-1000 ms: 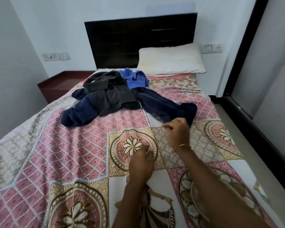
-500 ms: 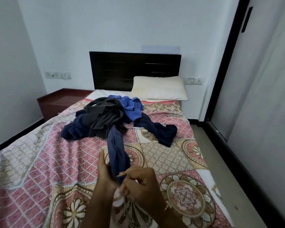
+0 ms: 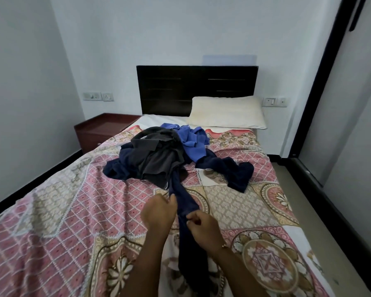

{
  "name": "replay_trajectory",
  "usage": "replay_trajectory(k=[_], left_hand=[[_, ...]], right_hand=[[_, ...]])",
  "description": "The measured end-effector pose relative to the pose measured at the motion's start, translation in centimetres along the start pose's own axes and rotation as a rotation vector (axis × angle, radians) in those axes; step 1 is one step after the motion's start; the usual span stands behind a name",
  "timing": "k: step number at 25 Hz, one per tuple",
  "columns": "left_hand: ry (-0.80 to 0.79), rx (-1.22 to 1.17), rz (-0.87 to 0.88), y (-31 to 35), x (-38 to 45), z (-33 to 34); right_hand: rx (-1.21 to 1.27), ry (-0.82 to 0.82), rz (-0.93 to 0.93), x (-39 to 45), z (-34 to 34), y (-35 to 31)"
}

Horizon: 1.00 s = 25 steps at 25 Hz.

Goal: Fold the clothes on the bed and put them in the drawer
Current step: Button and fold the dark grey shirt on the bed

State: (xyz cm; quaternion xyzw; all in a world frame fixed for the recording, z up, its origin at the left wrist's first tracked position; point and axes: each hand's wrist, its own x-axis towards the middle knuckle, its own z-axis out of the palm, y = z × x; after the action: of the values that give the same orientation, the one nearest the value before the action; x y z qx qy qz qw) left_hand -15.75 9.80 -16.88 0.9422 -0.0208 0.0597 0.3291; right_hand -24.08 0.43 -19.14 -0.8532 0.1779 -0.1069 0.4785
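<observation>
A heap of clothes lies mid-bed: a grey garment [image 3: 156, 156] on top, a bright blue shirt [image 3: 192, 144] behind it, and a navy garment [image 3: 234, 171] spreading right. One long navy leg or sleeve [image 3: 185, 213] is stretched from the heap towards me. My left hand [image 3: 157, 213] grips its left edge and my right hand [image 3: 202, 227] pinches its right edge, a little nearer to me. The cloth's near end hangs down between my forearms. No drawer front is clearly visible.
The bed carries a pink patterned bedspread [image 3: 84, 211] and a white pillow [image 3: 227, 112] against a dark headboard [image 3: 197, 86]. A reddish bedside cabinet [image 3: 101, 130] stands at the far left. Floor [image 3: 321, 211] and a dark-framed sliding wardrobe [image 3: 351, 125] run along the right.
A second ago my hands reached to the navy garment's end on the bed. Since then they took hold of it and pulled it towards me, and the heap bunched and shifted.
</observation>
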Motion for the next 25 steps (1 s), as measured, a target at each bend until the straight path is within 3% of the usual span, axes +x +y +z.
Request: replay_trajectory(k=[3, 7, 11, 13, 15, 20, 23, 25], left_hand=[[-0.082, 0.002, 0.125, -0.3, 6.0, 2.1], [-0.111, -0.014, 0.096, -2.4, 14.6, 5.1], [0.047, -0.057, 0.075, -2.7, 19.4, 5.8], [0.16, -0.231, 0.007, -0.8, 19.2, 5.6], [0.163, -0.356, 0.047, 1.6, 17.9, 4.8], [0.125, -0.89, 0.043, 7.9, 14.3, -3.1], [0.009, -1.032, 0.277, 13.3, 10.5, -12.3], [-0.165, -1.174, 0.459, 17.2, 7.3, -18.5]], right_hand=[[-0.252, 0.011, -0.146, 5.0, 2.0, 0.3], [-0.677, -0.078, -0.276, 9.3, 4.6, 3.5], [-0.894, -0.042, -0.244, 10.4, 5.8, 4.5], [-0.833, -0.214, -0.13, 11.0, 5.7, 4.9], [-0.708, -0.345, -0.04, 11.5, 5.2, 4.9], [-0.047, -0.124, 0.018, 13.2, 0.9, -3.2], [0.254, -0.01, -0.042, 12.6, -2.7, -9.9], [0.419, 0.126, -0.081, 11.6, -5.0, -15.0]])
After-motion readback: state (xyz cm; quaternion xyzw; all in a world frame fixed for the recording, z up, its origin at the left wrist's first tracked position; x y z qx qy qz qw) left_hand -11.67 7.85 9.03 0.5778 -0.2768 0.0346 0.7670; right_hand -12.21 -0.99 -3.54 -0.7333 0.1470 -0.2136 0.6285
